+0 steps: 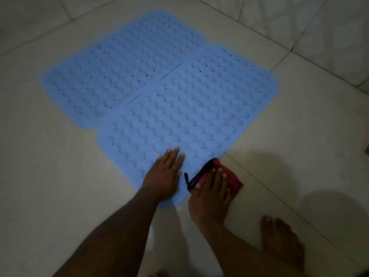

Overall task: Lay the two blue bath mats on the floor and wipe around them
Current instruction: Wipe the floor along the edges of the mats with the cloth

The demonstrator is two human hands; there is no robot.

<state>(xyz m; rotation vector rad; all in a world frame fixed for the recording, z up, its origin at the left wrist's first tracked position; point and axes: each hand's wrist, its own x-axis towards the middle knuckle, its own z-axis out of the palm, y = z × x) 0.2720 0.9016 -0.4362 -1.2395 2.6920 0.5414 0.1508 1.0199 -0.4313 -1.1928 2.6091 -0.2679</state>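
Our left hand (165, 172), fingers flat, pins the near blue bath mat (189, 108). Our right hand (209, 194), fingers spread, presses the red cloth (233, 179) against the mat's edge at 5 o'clock. Wiping could snag and lift that edge.

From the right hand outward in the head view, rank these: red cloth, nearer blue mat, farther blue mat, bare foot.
1. Red cloth, under the right hand.
2. Nearer blue mat, just left of the hand.
3. Bare foot, lower right.
4. Farther blue mat, upper left.
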